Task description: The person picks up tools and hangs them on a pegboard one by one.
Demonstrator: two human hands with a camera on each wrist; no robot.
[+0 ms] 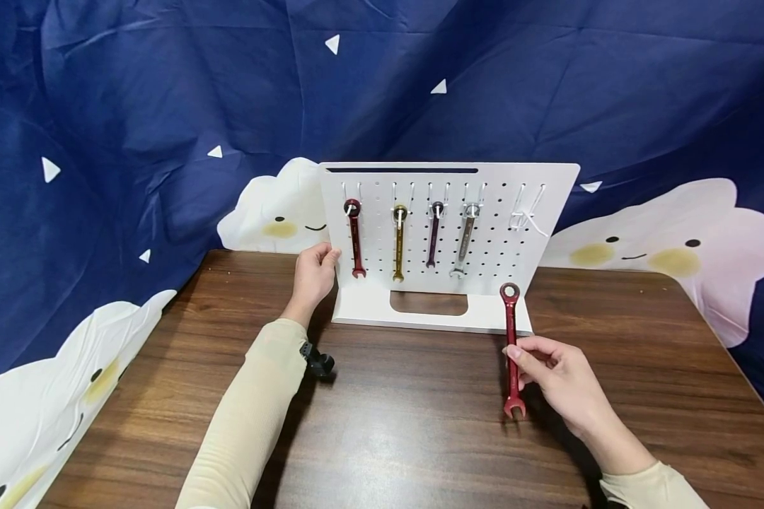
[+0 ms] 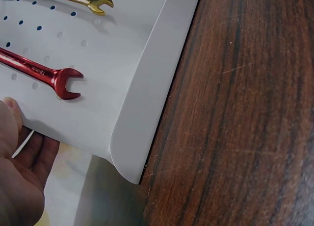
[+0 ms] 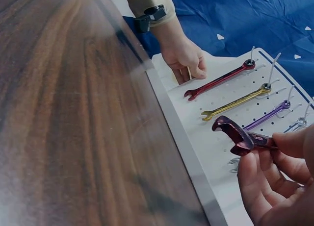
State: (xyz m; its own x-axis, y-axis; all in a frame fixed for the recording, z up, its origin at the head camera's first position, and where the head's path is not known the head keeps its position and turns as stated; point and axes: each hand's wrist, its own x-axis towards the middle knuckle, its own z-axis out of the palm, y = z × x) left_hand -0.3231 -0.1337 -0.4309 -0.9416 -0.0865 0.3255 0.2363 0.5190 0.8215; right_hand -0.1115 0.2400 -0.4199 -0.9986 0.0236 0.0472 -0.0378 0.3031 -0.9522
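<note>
My right hand [image 1: 557, 375] pinches a red combination wrench [image 1: 511, 332] by its shank, ring end up and open end down, in front of the board's right side. In the right wrist view the wrench's open jaw [image 3: 234, 135] points toward the camera. With thumb and fingers my left hand [image 1: 315, 274] grips the left edge of a white pegboard stand [image 1: 375, 247]. On the board's hooks hang a red wrench [image 1: 356, 240], a gold wrench [image 1: 399, 244], a purple wrench [image 1: 434, 237] and a silver wrench [image 1: 466, 240]. A white hook [image 1: 527, 212] at the far right carries nothing.
The stand's base [image 1: 363, 307] rests on a brown wooden table [image 1: 395, 410]. Behind it hangs a dark blue cloth [image 1: 382, 92] with white clouds and triangles. A small black device [image 1: 318, 360] is strapped to the left wrist.
</note>
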